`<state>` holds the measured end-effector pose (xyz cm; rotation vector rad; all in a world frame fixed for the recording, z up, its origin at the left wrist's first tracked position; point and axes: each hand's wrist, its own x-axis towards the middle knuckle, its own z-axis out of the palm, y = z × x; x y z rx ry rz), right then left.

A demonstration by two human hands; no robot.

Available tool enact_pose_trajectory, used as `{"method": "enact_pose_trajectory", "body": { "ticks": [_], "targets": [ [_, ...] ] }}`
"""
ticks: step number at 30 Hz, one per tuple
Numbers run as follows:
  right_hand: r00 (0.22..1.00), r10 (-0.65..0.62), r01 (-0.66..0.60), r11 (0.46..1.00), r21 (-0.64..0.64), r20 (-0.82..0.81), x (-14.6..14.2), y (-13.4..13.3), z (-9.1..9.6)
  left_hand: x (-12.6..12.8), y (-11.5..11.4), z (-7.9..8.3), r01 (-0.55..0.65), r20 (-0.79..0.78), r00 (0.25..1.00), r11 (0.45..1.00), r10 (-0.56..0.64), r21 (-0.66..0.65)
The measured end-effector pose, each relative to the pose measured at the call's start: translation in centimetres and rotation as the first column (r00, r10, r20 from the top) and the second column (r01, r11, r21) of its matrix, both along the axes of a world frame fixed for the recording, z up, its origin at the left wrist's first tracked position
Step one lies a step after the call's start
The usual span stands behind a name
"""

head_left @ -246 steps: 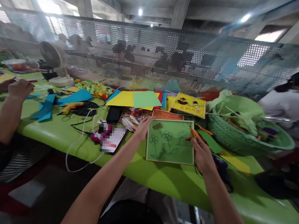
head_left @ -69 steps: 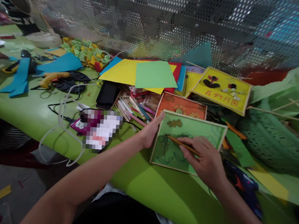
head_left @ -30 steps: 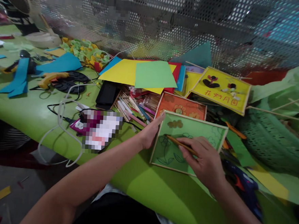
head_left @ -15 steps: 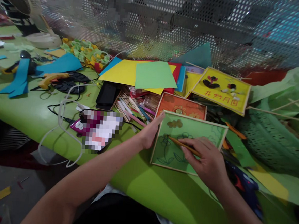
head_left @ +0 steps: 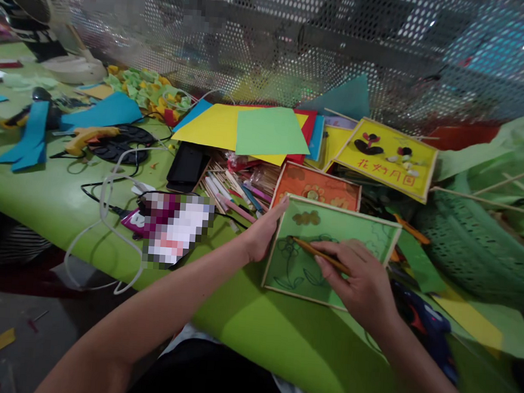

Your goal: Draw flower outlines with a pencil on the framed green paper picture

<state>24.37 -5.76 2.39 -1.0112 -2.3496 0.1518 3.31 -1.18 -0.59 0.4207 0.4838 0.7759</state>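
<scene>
A green framed card [head_left: 336,225] with drawn flower outlines lies at the near edge of the green table [head_left: 274,335]. My right hand [head_left: 358,281] rests on it, fingers closed around a thin orange pencil [head_left: 318,254] whose tip touches a flower drawing on the left part of the card. My left hand [head_left: 265,232] lies with fingers stretched flat against the card's left frame edge, holding nothing.
An orange card [head_left: 319,187] and a yellow card [head_left: 388,157] lie behind. Coloured paper sheets [head_left: 253,130], pencils [head_left: 235,194], a phone [head_left: 172,229] with white cable, a black phone [head_left: 186,164], a yellow glue gun [head_left: 89,138], a green basket [head_left: 478,247], a blue glue gun [head_left: 423,324].
Since the oldest frame I have leaned closer and my right hand has come onto the card with the pencil. In the last second only the pencil tip shifts slightly; my left hand stays.
</scene>
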Motion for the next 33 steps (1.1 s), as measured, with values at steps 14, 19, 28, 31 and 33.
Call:
{"method": "enact_pose_trajectory", "body": {
  "ticks": [14, 19, 28, 31, 33],
  "targets": [
    [1.000, 0.030, -0.030, 1.000, 0.010, 0.001, -0.17, -0.12, 0.14, 0.07, 0.34, -0.88, 0.016, 0.057, 0.998, 1.000, -0.017, 0.026],
    [1.000, 0.014, -0.014, 1.000, 0.006, -0.005, -0.09, 0.03, -0.05, 0.03, 0.29, -0.68, 0.035, 0.056, 0.998, 0.999, -0.036, 0.014],
    [1.000, 0.016, -0.016, 1.000, -0.018, -0.012, -0.14, 0.01, -0.03, 0.14, 0.21, -0.64, 0.036, 0.048, 0.998, 0.999, -0.036, -0.007],
    [1.000, 0.011, -0.011, 1.000, -0.023, -0.010, -0.16, -0.04, -0.15, 0.20, 0.21, -0.44, 0.038, 0.045, 0.998, 0.999, -0.037, -0.011],
    [1.000, 0.017, -0.017, 1.000, -0.018, -0.002, -0.20, -0.06, -0.19, 0.23, 0.23, -0.38, 0.026, 0.026, 0.999, 0.999, -0.026, -0.019]
  ]
}}
